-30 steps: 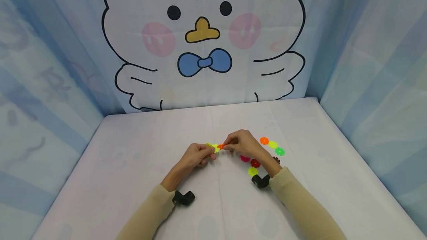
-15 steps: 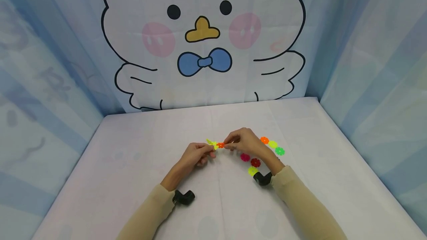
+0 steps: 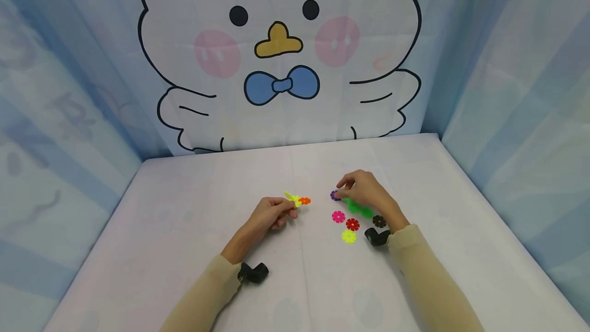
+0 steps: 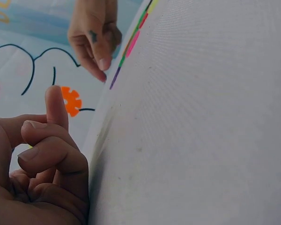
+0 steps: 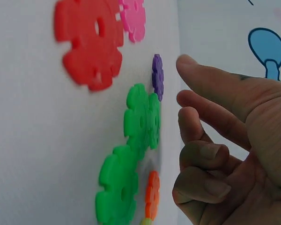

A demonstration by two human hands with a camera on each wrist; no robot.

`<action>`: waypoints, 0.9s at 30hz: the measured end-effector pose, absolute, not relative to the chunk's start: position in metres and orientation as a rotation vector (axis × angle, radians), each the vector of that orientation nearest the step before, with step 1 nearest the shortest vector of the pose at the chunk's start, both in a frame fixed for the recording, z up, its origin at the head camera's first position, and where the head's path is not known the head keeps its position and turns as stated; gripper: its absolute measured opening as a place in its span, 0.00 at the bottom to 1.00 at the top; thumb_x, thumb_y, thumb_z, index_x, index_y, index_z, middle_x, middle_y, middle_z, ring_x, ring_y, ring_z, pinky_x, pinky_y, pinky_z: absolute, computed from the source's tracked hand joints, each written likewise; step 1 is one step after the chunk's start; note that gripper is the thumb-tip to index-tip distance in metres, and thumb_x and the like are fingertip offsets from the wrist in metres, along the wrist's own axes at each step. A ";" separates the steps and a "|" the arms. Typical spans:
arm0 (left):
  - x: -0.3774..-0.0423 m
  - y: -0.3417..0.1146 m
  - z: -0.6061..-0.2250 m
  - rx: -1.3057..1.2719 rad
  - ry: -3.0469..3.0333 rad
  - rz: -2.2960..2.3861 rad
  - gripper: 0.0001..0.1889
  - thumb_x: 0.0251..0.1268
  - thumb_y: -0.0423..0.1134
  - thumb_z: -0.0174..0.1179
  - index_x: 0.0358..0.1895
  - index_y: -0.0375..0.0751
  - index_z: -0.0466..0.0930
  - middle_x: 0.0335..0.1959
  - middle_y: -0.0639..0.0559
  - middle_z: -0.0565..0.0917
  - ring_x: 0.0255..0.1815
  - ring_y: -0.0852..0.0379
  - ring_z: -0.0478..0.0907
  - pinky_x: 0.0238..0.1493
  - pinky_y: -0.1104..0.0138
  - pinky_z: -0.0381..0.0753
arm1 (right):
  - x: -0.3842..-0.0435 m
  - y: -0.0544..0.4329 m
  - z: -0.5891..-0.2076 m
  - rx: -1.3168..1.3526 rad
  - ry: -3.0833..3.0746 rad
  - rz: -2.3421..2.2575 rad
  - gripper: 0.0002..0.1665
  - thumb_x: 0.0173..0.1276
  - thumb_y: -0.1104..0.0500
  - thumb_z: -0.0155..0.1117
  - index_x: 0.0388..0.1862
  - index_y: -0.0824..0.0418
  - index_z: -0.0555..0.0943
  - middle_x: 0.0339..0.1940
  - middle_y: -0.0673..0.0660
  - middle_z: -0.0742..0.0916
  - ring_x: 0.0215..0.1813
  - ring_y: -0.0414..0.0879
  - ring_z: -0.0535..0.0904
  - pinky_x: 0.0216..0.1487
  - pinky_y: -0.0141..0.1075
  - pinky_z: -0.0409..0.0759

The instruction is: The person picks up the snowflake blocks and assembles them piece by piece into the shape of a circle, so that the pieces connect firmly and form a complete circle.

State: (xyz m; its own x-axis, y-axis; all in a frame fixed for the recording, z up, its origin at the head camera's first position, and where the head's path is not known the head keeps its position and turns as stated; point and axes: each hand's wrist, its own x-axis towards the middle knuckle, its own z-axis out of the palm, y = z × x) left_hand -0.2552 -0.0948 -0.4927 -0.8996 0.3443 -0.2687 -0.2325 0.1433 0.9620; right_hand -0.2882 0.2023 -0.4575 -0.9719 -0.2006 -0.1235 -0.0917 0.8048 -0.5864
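My left hand (image 3: pixel 269 215) pinches yellow slotted flower discs (image 3: pixel 296 200) between thumb and fingertips. An orange slotted disc (image 3: pixel 304 201) sticks out from their right side, and in the left wrist view this orange disc (image 4: pixel 72 101) shows beyond a fingertip. My right hand (image 3: pixel 366 188) hovers with bent fingers over the loose discs and holds nothing. Its thumb and index finger are nearest a purple disc (image 3: pixel 334 195). In the right wrist view, a small gap separates the thumb from the purple disc (image 5: pixel 157 77). Green discs (image 3: pixel 357 208) lie partly under the right hand.
Pink (image 3: pixel 338 216), red (image 3: pixel 352 224), yellow (image 3: pixel 349 236) and dark brown (image 3: pixel 379 221) discs lie nearer me on the white tablecloth (image 3: pixel 221 178). Another orange disc (image 5: pixel 152 194) shows in the right wrist view. A cartoon-printed curtain (image 3: pixel 276 117) stands behind the table.
My right hand has let go of the orange disc, which stays on the yellow ones in my left hand. It has moved right, over the purple and green discs. The left hand has barely moved.
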 end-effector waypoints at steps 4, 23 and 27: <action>-0.255 -0.095 -0.492 0.100 1.996 1.805 0.15 0.78 0.42 0.61 0.47 0.29 0.86 0.26 0.58 0.86 0.19 0.64 0.65 0.21 0.74 0.64 | -0.289 0.205 -0.458 -0.253 2.792 -0.864 0.21 0.66 0.49 0.80 0.53 0.59 0.90 0.36 0.55 0.85 0.39 0.48 0.75 0.39 0.34 0.74; -0.254 -0.094 -0.492 0.116 1.996 1.800 0.15 0.79 0.42 0.61 0.46 0.29 0.86 0.27 0.57 0.86 0.18 0.64 0.65 0.21 0.74 0.64 | -0.289 0.197 -0.463 -0.167 2.756 -0.913 0.20 0.67 0.54 0.79 0.53 0.63 0.87 0.51 0.61 0.88 0.48 0.52 0.80 0.55 0.43 0.84; -0.254 -0.095 -0.491 0.125 1.997 1.802 0.15 0.79 0.41 0.61 0.44 0.29 0.85 0.27 0.57 0.86 0.19 0.64 0.65 0.21 0.74 0.63 | -0.289 0.197 -0.463 -0.214 2.765 -0.957 0.16 0.67 0.56 0.79 0.50 0.60 0.85 0.48 0.59 0.88 0.46 0.51 0.79 0.50 0.40 0.82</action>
State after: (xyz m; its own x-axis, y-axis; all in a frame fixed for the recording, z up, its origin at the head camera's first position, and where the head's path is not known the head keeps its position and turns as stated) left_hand -0.2538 -0.0948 -0.4911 -0.8966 0.3563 -0.2629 -0.2250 0.1447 0.9635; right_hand -0.2886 0.1971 -0.4629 -0.9680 -0.2033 -0.1469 -0.0690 0.7789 -0.6234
